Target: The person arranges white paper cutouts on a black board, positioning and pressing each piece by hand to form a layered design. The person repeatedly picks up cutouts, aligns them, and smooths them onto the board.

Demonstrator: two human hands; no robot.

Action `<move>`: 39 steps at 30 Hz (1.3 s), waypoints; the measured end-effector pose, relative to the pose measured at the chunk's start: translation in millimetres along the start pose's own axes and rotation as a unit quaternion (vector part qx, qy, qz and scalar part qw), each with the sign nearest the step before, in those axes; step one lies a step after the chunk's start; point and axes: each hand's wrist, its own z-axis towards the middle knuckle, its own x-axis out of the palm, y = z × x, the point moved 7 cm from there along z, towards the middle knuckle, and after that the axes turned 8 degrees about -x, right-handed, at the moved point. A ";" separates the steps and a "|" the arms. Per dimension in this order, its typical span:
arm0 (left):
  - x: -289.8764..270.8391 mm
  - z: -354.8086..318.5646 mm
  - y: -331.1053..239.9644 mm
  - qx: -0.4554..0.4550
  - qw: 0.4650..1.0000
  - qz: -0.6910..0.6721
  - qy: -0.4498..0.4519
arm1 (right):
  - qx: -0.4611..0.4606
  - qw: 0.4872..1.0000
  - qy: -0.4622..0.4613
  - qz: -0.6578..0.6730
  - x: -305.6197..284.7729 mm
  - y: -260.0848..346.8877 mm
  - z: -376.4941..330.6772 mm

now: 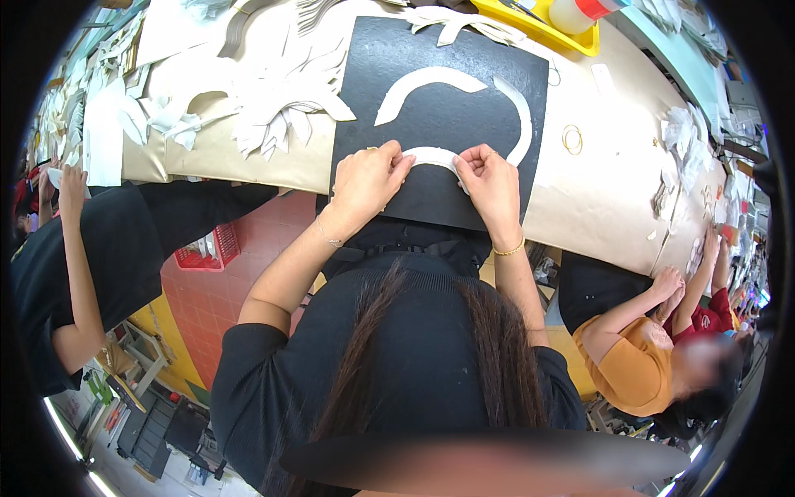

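Observation:
My left hand pinches the left end of a white curved strip between thumb and fingertips. At the strip's other end, my right hand closes its thumb and fingers on it. The strip arches just above the near part of a black board; whether it touches the board I cannot tell. Farther back on the board lie a white arched strip and a second curved strip, which bends down along the right side.
White curved pieces are heaped left of the board, and more strips lie at its far edge. A yellow tray holds a container. Thin yellow rings lie to the right. Co-workers' hands are at the right; another person's arm is at the left.

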 end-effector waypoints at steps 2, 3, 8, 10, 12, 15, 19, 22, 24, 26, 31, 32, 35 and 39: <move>-0.1 0.3 -0.7 0.000 1.000 0.005 0.002 | 0.000 1.000 -0.001 -0.001 -0.1 -0.3 0.1; -0.3 0.3 -1.3 -0.001 1.000 0.007 0.003 | -0.004 1.000 0.000 -0.005 0.0 0.3 0.5; -1.8 2.8 -6.2 0.001 0.999 0.043 0.011 | 0.011 0.999 0.022 -0.029 1.2 3.5 2.6; -3.5 4.7 -3.2 -0.017 0.999 0.015 0.034 | -0.006 0.994 0.015 -0.106 -3.6 9.1 1.0; -4.3 5.5 8.5 -0.066 0.992 -0.045 0.100 | -0.005 0.990 0.016 -0.141 -9.1 10.4 -3.3; -3.0 -1.9 26.7 -0.149 0.954 -0.163 0.204 | 0.017 0.993 0.031 -0.110 -17.6 3.5 -17.2; -1.9 -6.4 39.1 -0.194 0.926 -0.227 0.231 | 0.033 0.998 0.028 -0.040 -18.4 -8.2 -26.1; -0.7 -5.1 39.7 -0.181 0.937 -0.204 0.219 | 0.038 0.999 0.023 -0.015 -18.9 -14.0 -28.4; -0.3 -4.0 39.2 -0.176 0.942 -0.191 0.214 | 0.040 0.999 0.024 -0.011 -18.8 -15.1 -28.9; -0.7 -3.2 39.3 -0.180 0.943 -0.184 0.211 | 0.032 0.999 0.023 -0.016 -19.1 -13.6 -28.5; -0.5 -2.9 39.2 -0.197 0.937 -0.191 0.216 | 0.021 0.999 0.025 -0.031 -18.8 -10.8 -27.2; -0.7 -3.1 39.1 -0.197 0.938 -0.189 0.214 | 0.017 0.999 0.026 -0.036 -18.7 -10.5 -27.0; -0.7 -3.4 38.8 -0.193 0.942 -0.179 0.207 | 0.011 0.998 0.033 -0.044 -17.7 -11.0 -26.0; -2.1 -2.2 39.9 -0.172 0.956 -0.136 0.193 | -0.005 0.998 0.037 -0.049 -15.9 -11.9 -26.2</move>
